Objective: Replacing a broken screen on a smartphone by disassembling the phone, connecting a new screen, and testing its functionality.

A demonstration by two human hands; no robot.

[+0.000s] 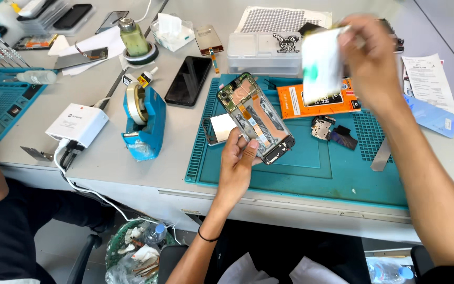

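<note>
Your left hand [236, 160] gripped open phone frame [256, 118] — long way pointing far-left. Right hand [371, 58] pinched white sheet [321, 66] — up, far-right of frame.

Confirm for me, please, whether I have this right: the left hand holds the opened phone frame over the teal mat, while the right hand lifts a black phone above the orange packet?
Not quite. In the head view the right hand lifts a blurred white sheet, not a black phone. The rest stands: the left hand holds the opened phone frame over the teal mat, above the orange packet.
</note>
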